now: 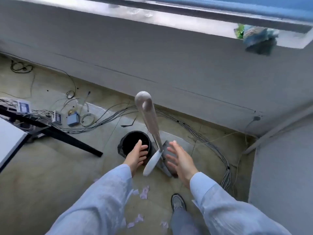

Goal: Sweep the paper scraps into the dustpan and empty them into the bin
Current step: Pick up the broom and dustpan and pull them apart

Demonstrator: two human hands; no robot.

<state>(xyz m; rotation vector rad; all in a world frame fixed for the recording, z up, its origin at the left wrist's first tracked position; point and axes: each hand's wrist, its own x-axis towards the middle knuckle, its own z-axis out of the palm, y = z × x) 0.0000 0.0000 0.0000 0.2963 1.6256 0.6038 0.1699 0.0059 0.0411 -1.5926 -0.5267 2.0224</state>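
Reaching forward over the floor (50, 167), both hands are open and hold nothing. The left hand (137, 156) has spread fingers over the near rim of the bin (130, 141); whether it touches the rim cannot be told. The right hand (180, 161) is open flat, fingers apart, just right of the dustpan (165, 146). The dustpan stands upright just right of the bin, and a long pale handle (149, 116) rises between the two hands. A pale oval part (152, 163) at the handle's foot sits between bin and dustpan; its type cannot be told. Paper scraps (144, 194) lie on the floor near the person, between the sleeves (105, 197), well short of the dustpan. One shoe (177, 201) stands right of the scraps. Cable bundles (211, 146) run along the far wall (152, 53) and curve round the right side. A dark table leg (67, 136) slants across the floor left of the bin, with small boxes (72, 118) and loose wires beyond it.
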